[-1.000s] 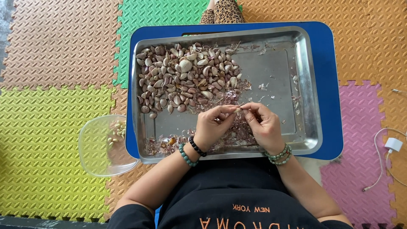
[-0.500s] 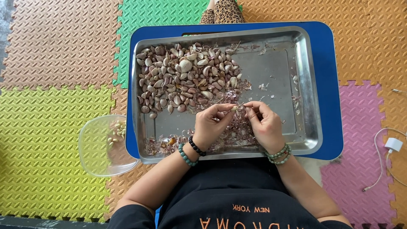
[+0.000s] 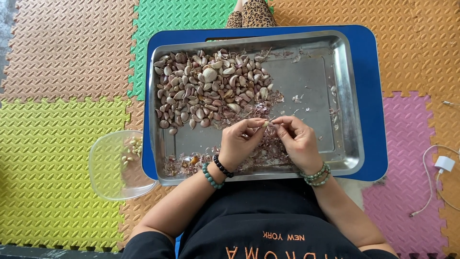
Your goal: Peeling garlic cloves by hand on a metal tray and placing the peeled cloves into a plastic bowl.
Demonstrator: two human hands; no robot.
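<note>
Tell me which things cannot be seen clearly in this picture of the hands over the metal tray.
- Head view: the garlic clove is mostly covered by the left hand and right hand.
- The pieces in the clear bowl are too small to identify.
- The white cable is cut off by the right edge.

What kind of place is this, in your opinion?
Probably a home floor used for kitchen work. The person sits on coloured foam puzzle mats, with a metal tray of garlic cloves on their lap, and a white charger and cable lie nearby.
</note>
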